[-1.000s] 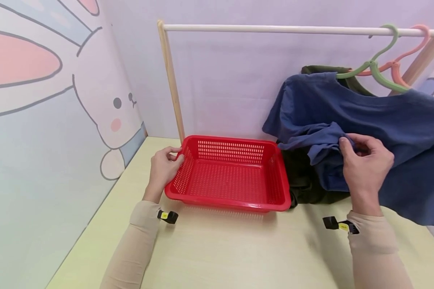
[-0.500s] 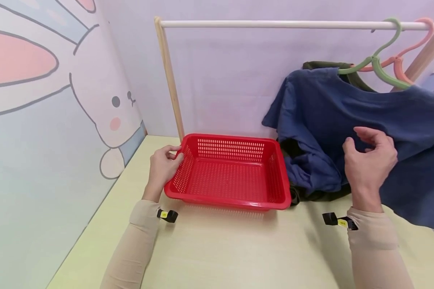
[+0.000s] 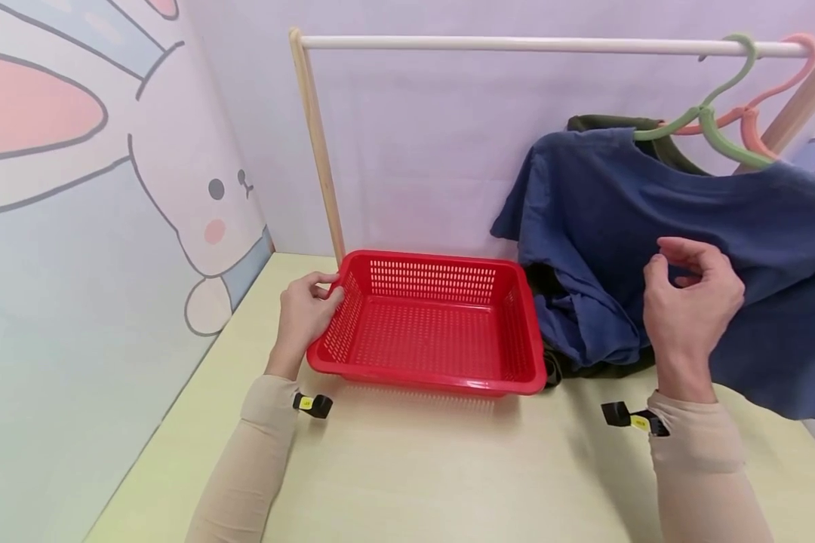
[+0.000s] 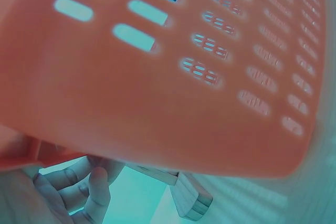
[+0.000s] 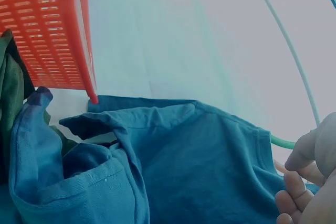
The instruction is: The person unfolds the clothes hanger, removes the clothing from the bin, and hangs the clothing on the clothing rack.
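In the head view my left hand [image 3: 304,313] grips the left rim of a red plastic basket [image 3: 421,386], which holds nothing. The left wrist view shows its fingers [image 4: 98,195] curled below the rim beside the slotted wall. My right hand [image 3: 693,302] hovers in front of a blue T-shirt [image 3: 625,196] on a green hanger [image 3: 713,90], its fingers loosely bent and holding nothing. The shirt's lower left part hangs in bunched folds [image 5: 79,182] near the basket's right side. Behind it, a dark green garment [image 3: 611,121] hangs on a pink hanger [image 3: 803,68], mostly hidden.
A white rail [image 3: 502,44] runs across the back, carried by a wooden post [image 3: 319,143] at left and another post [image 3: 804,98] at right. The pale wooden table [image 3: 435,467] lies beneath. A wall with a rabbit picture [image 3: 197,188] borders the left side.
My right hand has let go of the blue cloth it pinched one second ago, and the lifted folds have dropped beside the basket. My left hand has stayed at the basket rim.
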A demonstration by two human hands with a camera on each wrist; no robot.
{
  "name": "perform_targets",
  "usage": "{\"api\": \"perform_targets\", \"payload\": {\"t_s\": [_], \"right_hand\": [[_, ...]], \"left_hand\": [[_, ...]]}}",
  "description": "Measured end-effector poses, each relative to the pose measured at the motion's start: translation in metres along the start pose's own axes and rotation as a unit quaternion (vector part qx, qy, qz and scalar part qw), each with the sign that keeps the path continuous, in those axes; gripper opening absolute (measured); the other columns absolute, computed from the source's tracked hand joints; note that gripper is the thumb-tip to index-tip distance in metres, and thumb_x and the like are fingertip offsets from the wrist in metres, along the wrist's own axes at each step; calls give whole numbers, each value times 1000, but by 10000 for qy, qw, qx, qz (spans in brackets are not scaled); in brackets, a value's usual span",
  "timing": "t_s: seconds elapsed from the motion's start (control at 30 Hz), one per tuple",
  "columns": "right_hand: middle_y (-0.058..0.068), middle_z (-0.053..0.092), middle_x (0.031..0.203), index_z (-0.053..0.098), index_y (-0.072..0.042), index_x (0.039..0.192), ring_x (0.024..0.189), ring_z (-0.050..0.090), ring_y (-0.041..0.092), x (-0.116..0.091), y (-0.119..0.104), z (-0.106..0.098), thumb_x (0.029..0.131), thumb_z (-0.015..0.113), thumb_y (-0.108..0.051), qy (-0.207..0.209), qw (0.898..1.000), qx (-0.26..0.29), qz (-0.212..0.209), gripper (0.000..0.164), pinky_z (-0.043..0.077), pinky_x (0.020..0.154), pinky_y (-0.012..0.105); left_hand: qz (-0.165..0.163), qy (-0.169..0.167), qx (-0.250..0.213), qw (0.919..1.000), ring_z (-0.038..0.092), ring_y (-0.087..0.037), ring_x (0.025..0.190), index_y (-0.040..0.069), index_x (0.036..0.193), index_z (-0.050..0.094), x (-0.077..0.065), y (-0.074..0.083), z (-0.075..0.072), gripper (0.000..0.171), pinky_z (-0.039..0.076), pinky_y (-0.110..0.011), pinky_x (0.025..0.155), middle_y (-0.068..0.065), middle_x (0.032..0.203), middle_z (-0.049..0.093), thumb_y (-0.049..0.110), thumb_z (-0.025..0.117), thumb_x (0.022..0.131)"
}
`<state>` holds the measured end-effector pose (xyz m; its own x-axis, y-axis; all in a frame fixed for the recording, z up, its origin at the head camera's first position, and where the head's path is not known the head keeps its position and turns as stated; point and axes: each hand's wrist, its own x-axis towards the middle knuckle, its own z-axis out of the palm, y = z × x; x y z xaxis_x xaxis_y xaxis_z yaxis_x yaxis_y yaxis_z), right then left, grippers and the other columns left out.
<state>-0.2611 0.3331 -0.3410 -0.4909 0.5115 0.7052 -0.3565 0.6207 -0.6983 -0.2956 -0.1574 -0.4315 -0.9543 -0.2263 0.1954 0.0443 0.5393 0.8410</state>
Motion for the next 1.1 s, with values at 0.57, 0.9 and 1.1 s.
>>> {"api": "perform_targets", "payload": {"t_s": [0.57,0.9,1.1], "right_hand": [[-20,76,101,87,-7,113,96,65,-2,-2,-13,-2,102,68,-17,89,9997,211,-10,24,46,84,20],[-22,71,96,85,-3,115,94,64,-2,-10,-34,-2,101,68,-14,8,9993,362,-30,25,46,85,20],[-26,68,94,83,1,117,94,63,-3,-14,-47,-1,100,68,-12,-88,9991,410,-39,26,44,85,19]], "left_hand": [[15,-17,-27,10000,80,-32,93,13,143,75,-1,0,-1,38,68,-49,86,-17,114,79,25,75,107],[38,-147,18,9999,79,-31,90,12,143,75,-1,2,-4,39,68,-47,84,-17,112,79,25,75,107],[254,-290,385,9985,80,-33,94,12,145,74,2,4,-11,40,69,-49,84,-19,116,79,26,74,108]]}}
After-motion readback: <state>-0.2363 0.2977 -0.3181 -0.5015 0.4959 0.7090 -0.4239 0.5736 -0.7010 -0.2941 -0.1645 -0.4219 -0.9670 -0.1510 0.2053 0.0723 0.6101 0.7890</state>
